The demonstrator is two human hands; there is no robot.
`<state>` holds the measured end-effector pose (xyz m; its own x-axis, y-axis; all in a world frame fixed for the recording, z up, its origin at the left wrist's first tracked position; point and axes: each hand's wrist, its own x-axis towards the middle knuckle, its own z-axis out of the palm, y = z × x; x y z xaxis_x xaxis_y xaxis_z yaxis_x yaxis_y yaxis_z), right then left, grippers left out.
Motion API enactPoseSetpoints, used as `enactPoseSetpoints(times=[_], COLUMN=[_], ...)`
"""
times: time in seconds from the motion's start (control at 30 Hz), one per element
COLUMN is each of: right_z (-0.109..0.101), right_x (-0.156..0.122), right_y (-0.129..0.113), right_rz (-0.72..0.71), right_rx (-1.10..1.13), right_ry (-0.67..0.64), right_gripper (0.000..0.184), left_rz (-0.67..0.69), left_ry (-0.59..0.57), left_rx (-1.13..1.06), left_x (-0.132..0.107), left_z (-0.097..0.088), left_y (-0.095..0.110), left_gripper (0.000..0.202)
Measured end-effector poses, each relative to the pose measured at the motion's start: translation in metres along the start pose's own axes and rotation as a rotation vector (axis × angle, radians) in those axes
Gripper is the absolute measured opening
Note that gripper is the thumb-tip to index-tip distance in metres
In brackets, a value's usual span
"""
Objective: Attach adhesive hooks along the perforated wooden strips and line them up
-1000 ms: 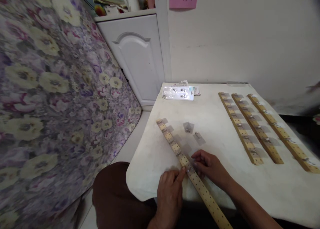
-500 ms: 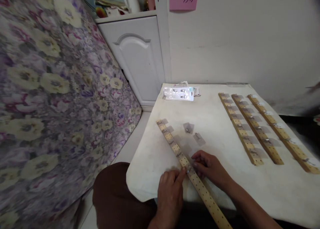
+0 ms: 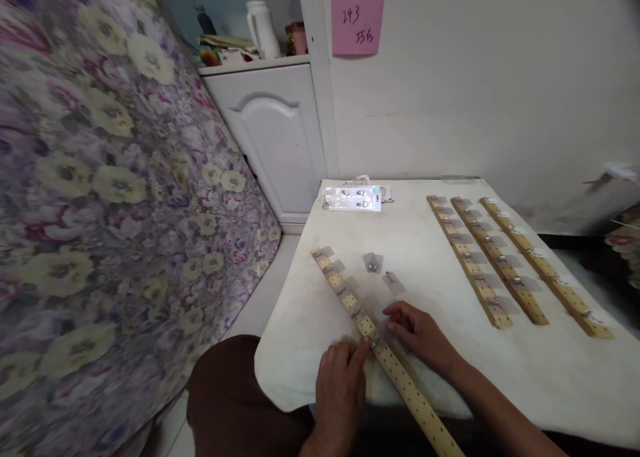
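A long wooden strip (image 3: pixel 350 304) with rows of holes lies slantwise across the near left of the white table (image 3: pixel 440 257), with small clear hooks fixed along its far half. My left hand (image 3: pixel 340 390) rests at the strip's left side, forefinger pressed on a small metal piece (image 3: pixel 376 342) on the strip. My right hand (image 3: pixel 417 334) sits against the strip's right side, fingers curled and pinched at that same piece. Two loose clear hooks (image 3: pixel 373 262) (image 3: pixel 393 280) lie just beyond my hands.
Three more wooden strips (image 3: pixel 480 264) with hooks lie side by side at the right. A clear blister pack (image 3: pixel 353 198) sits at the table's far edge. A flowered mattress (image 3: pixel 110 197) leans at the left, a white cabinet (image 3: pixel 273 137) stands behind, and a pink note (image 3: pixel 357 10) hangs on the wall.
The view has tilted up a little, so the table sits lower in the picture. Both hands stay at the same spot on the strip.
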<state>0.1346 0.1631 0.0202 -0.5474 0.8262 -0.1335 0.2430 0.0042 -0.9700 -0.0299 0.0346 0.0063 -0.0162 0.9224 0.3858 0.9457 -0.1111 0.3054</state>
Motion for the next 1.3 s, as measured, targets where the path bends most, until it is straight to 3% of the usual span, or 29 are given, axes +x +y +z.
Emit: enactPoseSetpoints(times=[0.23, 0.33, 0.43, 0.57, 0.7, 0.87, 1.0, 1.13, 1.3], right_z=[-0.033, -0.031, -0.024, -0.019, -0.024, -0.031, -0.033, -0.037, -0.036], right_x=[0.034, 0.052, 0.059, 0.054, 0.046, 0.036, 0.019, -0.004, -0.030], right_y=[0.001, -0.003, -0.007, -0.005, 0.003, 0.008, 0.009, 0.012, 0.015], right_rz=[-0.085, -0.015, 0.030, 0.041, -0.026, -0.138, -0.106, -0.029, 0.009], right_rx=[-0.420, -0.654, -0.752, -0.666, -0.465, -0.196, 0.022, 0.217, 0.254], right_ry=[0.346, 0.396, 0.425, 0.478, 0.434, 0.431, 0.401, 0.307, 0.064], right_gripper=[0.017, 0.023, 0.024, 0.017, 0.013, 0.022, 0.029, 0.034, 0.034], left_rz=[-0.005, -0.003, -0.009, -0.006, -0.021, -0.043, -0.066, -0.007, 0.056], left_ry=[0.027, 0.042, 0.057, 0.065, 0.078, 0.073, 0.053, 0.028, -0.022], left_rx=[-0.036, -0.064, -0.094, -0.124, -0.156, -0.310, -0.458, -0.527, -0.528], left_x=[-0.003, -0.005, -0.007, -0.009, -0.009, -0.009, -0.013, -0.023, -0.032], left_z=[0.004, 0.004, 0.005, 0.007, 0.007, -0.001, -0.009, -0.014, -0.011], left_y=[-0.004, -0.006, -0.008, -0.010, -0.009, -0.008, -0.003, 0.007, 0.015], left_gripper=[0.051, 0.049, 0.049, 0.047, 0.045, 0.041, 0.038, 0.040, 0.044])
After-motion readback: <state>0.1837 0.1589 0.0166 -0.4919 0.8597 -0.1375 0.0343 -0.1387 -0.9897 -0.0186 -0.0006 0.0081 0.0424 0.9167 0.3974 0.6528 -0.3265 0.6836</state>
